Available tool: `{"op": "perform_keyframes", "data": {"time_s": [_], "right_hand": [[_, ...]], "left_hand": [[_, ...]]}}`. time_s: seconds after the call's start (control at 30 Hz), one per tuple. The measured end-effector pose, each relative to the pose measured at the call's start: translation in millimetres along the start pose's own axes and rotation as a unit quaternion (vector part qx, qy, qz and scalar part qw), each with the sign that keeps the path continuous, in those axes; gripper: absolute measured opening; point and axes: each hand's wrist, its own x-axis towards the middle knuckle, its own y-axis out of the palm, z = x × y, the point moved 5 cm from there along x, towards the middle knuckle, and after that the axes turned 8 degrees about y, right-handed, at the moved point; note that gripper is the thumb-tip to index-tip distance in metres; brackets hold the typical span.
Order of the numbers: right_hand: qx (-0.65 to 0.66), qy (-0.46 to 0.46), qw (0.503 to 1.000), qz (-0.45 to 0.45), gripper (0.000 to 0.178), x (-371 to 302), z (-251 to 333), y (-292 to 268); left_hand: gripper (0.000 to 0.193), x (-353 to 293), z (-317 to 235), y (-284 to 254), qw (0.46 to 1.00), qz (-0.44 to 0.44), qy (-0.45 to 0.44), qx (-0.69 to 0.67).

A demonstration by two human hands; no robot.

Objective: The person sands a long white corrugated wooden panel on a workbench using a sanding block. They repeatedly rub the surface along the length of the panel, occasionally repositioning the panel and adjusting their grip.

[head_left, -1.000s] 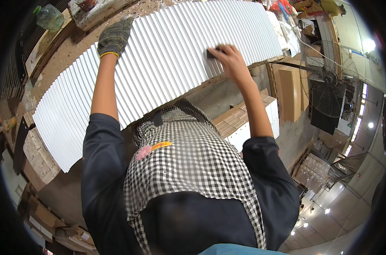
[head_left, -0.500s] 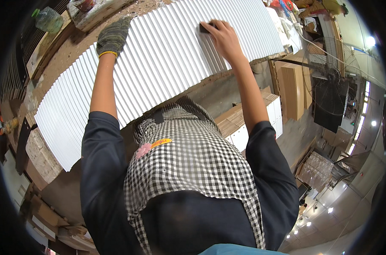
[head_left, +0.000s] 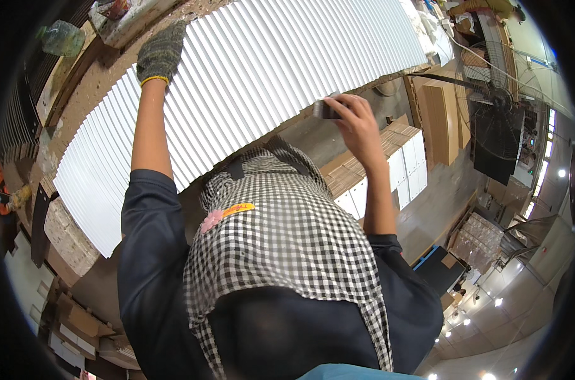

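A wide row of white, narrow strips (head_left: pixel 256 76) lies side by side across the workbench, fanned out at its left end. My left hand (head_left: pixel 161 54), in a grey knit glove with a yellow cuff, rests flat on the far ends of the strips, its fingers close together. In my bare right hand (head_left: pixel 358 123) is a small dark block (head_left: pixel 325 109) with a greyish face, pinched between thumb and fingers. The block is just off the near edge of the row, right of the middle. I cannot make out what kind of block it is.
A clear plastic bottle (head_left: pixel 63 38) stands at the far left of the worn bench (head_left: pixel 78 104). Stacked cartons (head_left: pixel 382 168) sit below the bench on the right, near flat brown boards (head_left: pixel 438 120) and a large fan (head_left: pixel 499 98). A gloved hand of another person (head_left: pixel 18 197) shows at the left edge.
My right hand has drawn the dark block from the far part of the strips toward me, past their near edge. My left hand stays on the strips.
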Motion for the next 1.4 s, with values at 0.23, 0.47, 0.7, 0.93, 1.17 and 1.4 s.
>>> {"op": "perform_keyframes", "data": {"time_s": [0.23,0.47,0.7,0.93,1.17,1.4], "right_hand": [[-0.112,0.007,0.993,-0.041,0.047,-8,1,0],[-0.115,-0.007,0.992,-0.061,0.05,-3,13,10],[-0.036,-0.006,0.999,-0.006,0.058,-14,30,28],[-0.002,-0.069,0.998,0.007,0.054,-3,54,33],[-0.021,-0.062,0.998,0.027,0.056,-5,51,28],[-0.012,-0.062,0.995,0.079,0.048,4,48,14]], "left_hand": [[0.058,-11,-25,-24,0.997,0.024,-0.006,0.078],[0.069,0,0,1,1.0,-0.016,-0.004,0.017],[0.067,-2,-2,4,0.999,-0.011,0.031,0.034],[0.061,-11,-21,-17,0.999,-0.027,0.009,0.028],[0.063,-5,-11,-5,0.999,-0.041,-0.014,-0.005],[0.062,-10,-18,-14,0.999,-0.045,-0.011,-0.003]]}}
